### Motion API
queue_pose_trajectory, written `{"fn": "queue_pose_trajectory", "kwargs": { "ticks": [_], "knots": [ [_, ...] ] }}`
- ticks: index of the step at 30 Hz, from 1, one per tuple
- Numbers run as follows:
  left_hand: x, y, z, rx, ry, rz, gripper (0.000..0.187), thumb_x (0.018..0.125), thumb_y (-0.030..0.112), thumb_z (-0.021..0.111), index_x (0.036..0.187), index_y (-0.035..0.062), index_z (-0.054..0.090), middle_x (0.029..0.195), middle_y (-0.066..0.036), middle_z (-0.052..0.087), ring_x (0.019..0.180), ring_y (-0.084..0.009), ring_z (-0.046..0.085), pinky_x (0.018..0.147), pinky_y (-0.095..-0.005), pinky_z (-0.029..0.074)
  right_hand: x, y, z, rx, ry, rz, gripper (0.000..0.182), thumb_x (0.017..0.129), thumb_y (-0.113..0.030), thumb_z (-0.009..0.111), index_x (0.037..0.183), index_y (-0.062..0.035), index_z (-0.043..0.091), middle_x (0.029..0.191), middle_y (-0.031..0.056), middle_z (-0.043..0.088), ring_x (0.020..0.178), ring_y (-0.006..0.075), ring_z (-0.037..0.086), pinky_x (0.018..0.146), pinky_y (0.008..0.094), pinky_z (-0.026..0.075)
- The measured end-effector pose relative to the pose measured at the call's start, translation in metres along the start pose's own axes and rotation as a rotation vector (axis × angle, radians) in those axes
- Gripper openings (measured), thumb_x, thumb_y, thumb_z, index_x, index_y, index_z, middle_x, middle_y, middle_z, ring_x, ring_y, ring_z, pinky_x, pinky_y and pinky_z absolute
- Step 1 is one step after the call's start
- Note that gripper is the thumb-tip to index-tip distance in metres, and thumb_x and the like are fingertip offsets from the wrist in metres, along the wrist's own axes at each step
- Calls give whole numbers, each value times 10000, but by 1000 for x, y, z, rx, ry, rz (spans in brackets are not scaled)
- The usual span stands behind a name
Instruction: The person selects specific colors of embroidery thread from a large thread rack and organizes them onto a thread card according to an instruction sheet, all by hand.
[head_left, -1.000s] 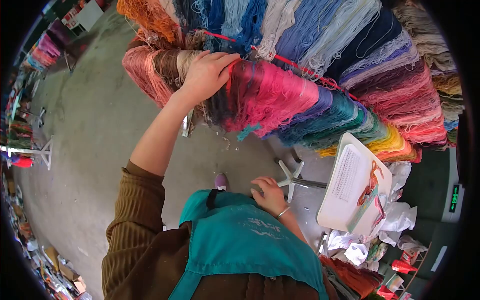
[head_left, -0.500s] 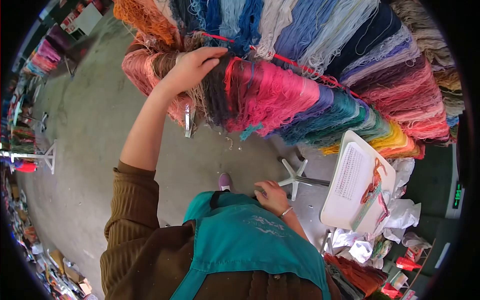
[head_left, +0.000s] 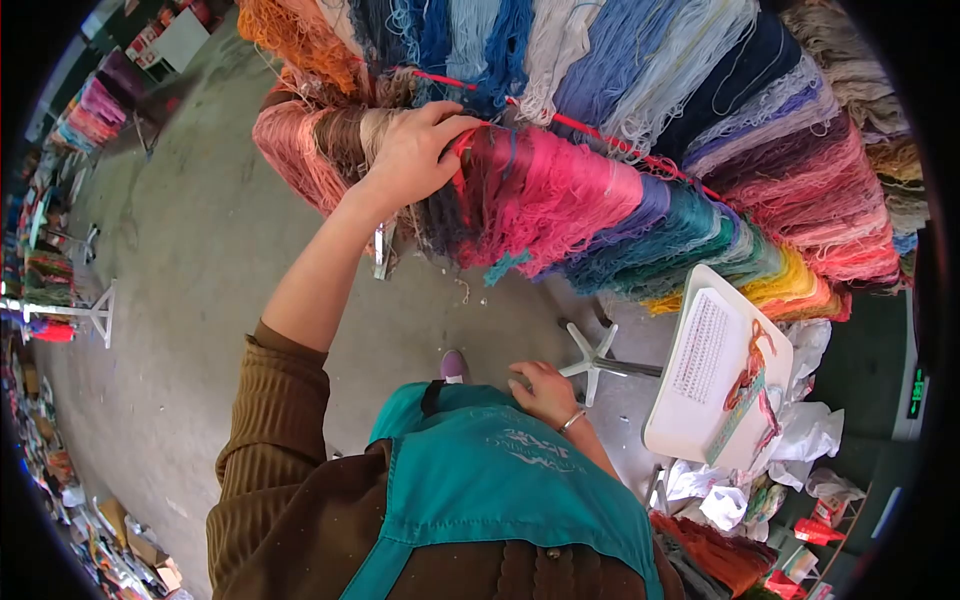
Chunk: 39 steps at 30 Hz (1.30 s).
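Note:
My left hand (head_left: pixel 420 155) reaches up to a rail of hanging yarn skeins and lies over the dark grey skeins (head_left: pixel 440 220). Its fingers and thumb are apart; the fingertips are partly lost among the strands. Right beside it hang bright pink skeins (head_left: pixel 560 185), with brown and salmon skeins (head_left: pixel 300 160) on the other side. A red strip (head_left: pixel 580 125) runs along the top of the row. Low in front of my teal apron (head_left: pixel 490 470), my right hand (head_left: pixel 545 393) hangs with loosely bent, parted fingers. No object shows in it.
To the right, a white tray-like stand (head_left: pixel 665 410) carries a printed sheet (head_left: pixel 702 345) and some coloured threads (head_left: pixel 745 380). Its wheeled base (head_left: pixel 592 362) is on the concrete floor (head_left: pixel 190 330). White plastic bags (head_left: pixel 805 430) lie behind it. More blue skeins (head_left: pixel 610 60) hang beyond the rail.
My left hand has moved a little to the right along the skeins, uncovering a beige one to its left. My right hand stays about where it was.

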<state>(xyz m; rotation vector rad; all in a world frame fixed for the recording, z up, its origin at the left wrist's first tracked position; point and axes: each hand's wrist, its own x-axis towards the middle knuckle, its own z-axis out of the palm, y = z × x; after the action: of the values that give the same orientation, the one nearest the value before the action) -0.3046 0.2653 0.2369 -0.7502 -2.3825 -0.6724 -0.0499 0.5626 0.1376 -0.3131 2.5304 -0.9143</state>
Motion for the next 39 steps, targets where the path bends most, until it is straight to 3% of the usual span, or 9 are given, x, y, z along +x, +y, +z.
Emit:
{"fn": "queue_pose_trajectory", "kwargs": {
  "ticks": [4, 9, 13, 16, 18, 27, 39],
  "knots": [
    [4, 11, -1, -12, 4, -19, 404, 784, 193, 653, 1187, 181, 667, 1100, -82, 657, 1050, -321, 609, 959, -469, 424, -2, -2, 0, 24, -3, 29, 311, 878, -293, 607, 1123, -105, 643, 1126, 121, 664, 1105, 319, 598, 928, 423, 490],
    [4, 12, 8, 168, -76, -101, 371, 814, 296, 678, 1170, 194, 668, 1105, -66, 650, 1066, -283, 607, 979, -476, 399, -2, 2, 5, 2, 3, 28, 310, 881, -297, 604, 1121, -105, 643, 1129, 120, 665, 1110, 317, 598, 931, 420, 490],
    [7, 16, 14, 135, -38, -94, 363, 821, 325, 684, 1159, 191, 671, 1108, -56, 655, 1077, -270, 606, 994, -474, 386, -2, 1, 6, 9, -1, 48, 303, 881, -295, 606, 1112, -103, 643, 1118, 121, 669, 1108, 315, 600, 925, 415, 493],
    [10, 27, 16, 148, 79, -43, 360, 818, 297, 675, 1161, 189, 669, 1125, -43, 658, 1090, -258, 603, 1008, -467, 373, -2, 1, 7, 3, 26, 23, 298, 879, -292, 609, 1106, -101, 643, 1106, 124, 670, 1099, 316, 604, 917, 416, 495],
    [10, 27, 19, 104, -24, -50, 359, 823, 285, 664, 1168, 184, 664, 1145, -40, 657, 1099, -254, 602, 1010, -469, 370, -3, 0, 6, 4, 32, 26, 296, 878, -290, 610, 1104, -101, 644, 1099, 125, 671, 1094, 316, 605, 913, 418, 496],
    [13, 21, 22, 40, -86, -53, 360, 824, 205, 618, 1181, 183, 659, 1125, -46, 662, 1080, -271, 609, 980, -437, 398, -2, -1, 6, -2, 38, 36, 286, 876, -283, 609, 1095, -102, 647, 1089, 125, 674, 1068, 322, 613, 900, 422, 499],
    [18, 25, 16, 33, -188, -39, 375, 863, 165, 589, 1236, 184, 626, 1181, -69, 625, 1115, -286, 588, 973, -463, 411, -5, 8, 12, 16, 83, 27, 281, 873, -279, 615, 1090, -103, 646, 1065, 127, 674, 1046, 326, 619, 892, 426, 502]
  ]
}}
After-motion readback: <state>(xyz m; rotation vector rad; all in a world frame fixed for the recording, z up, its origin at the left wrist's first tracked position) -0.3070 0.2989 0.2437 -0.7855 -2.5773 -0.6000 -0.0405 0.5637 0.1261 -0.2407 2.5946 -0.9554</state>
